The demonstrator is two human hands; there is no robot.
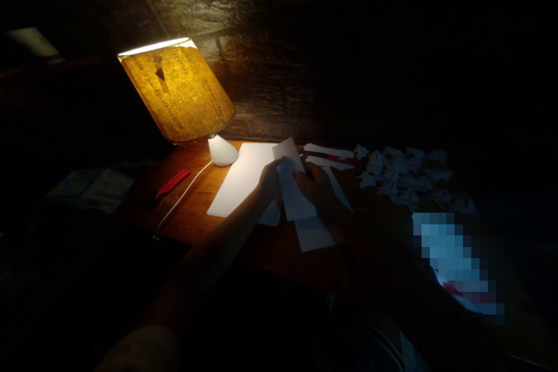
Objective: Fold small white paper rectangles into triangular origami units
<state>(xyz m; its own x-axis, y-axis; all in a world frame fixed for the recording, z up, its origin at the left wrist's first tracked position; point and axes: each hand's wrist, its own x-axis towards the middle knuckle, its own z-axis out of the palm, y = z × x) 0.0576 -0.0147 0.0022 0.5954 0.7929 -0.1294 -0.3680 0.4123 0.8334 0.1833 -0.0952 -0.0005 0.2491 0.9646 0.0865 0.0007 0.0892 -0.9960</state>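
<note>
The slip (293, 186) of white paper is held up just right of the lamp (178, 93), over the counter (196, 215). The left hand (270, 179) pinches its upper left edge, and the right hand (320, 192), deep in shadow, is closed on its right side. The step in hand looks like creasing or folding the slip; a further fold would call for both hands to keep the edges lined up in poor light. Under the hands, right of the lamp's foot, lie a large sheet (242, 177) and a smaller piece (314, 233). Farther right of the lamp are loose strips (329, 152) and a pile (405, 177) of folded scraps. A cord (183, 193) and a red tool (173, 183) lie below the lamp. The counter's near edge sits close below the hands, and the bare wood left of the sheet gives the most open room.
</note>
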